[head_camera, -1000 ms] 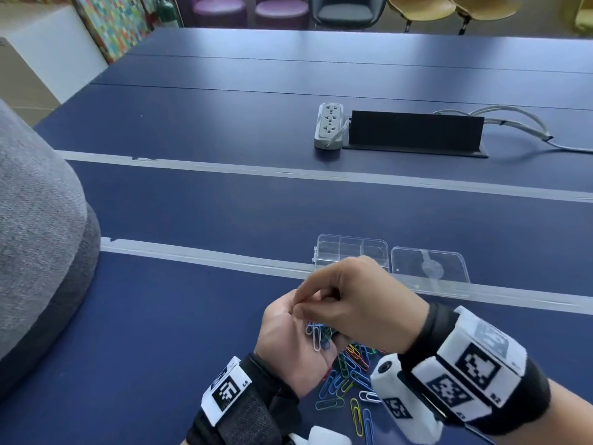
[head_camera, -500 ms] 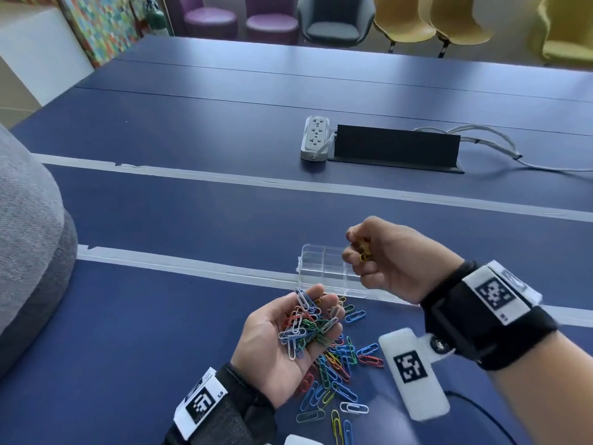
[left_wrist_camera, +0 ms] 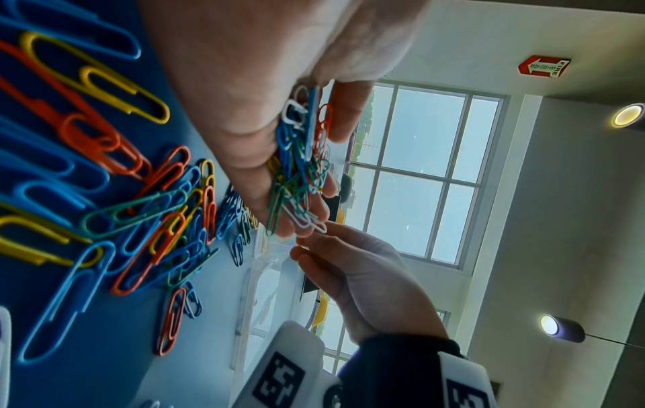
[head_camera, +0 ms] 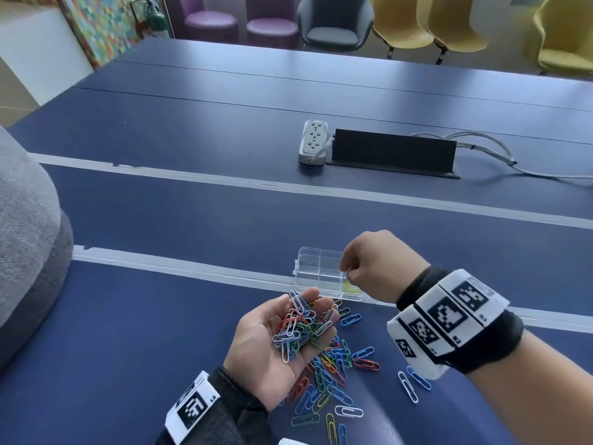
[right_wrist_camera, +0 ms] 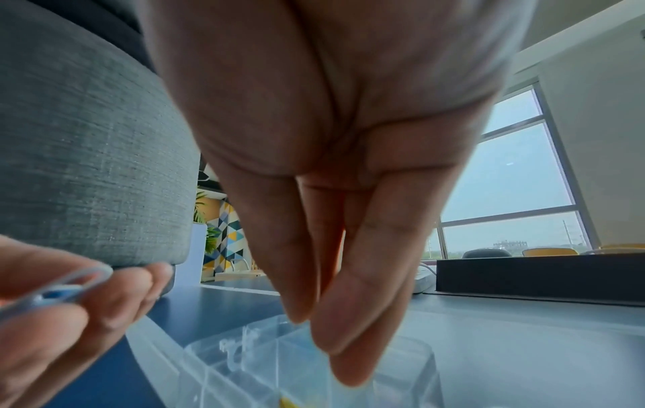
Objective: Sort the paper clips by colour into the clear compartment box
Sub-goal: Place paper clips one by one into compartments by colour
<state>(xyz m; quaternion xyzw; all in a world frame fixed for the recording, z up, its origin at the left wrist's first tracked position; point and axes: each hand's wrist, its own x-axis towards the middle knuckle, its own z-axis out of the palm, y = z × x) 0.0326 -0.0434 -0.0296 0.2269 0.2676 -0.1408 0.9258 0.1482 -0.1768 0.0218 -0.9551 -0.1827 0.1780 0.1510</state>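
Blue table: left hand cupping clips, right hand loose-fingered over box (wrist view).

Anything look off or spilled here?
Nothing stands out. Loose mixed clips on the table are the unsorted pile. Left hand cups more; the clear box sits upright with yellow clips in one compartment.

A long dark-blue table with pale seams carries a white power strip beside a black cable box, while purple, grey and mustard-yellow chairs line its far edge under gridded windows and round ceiling lights.
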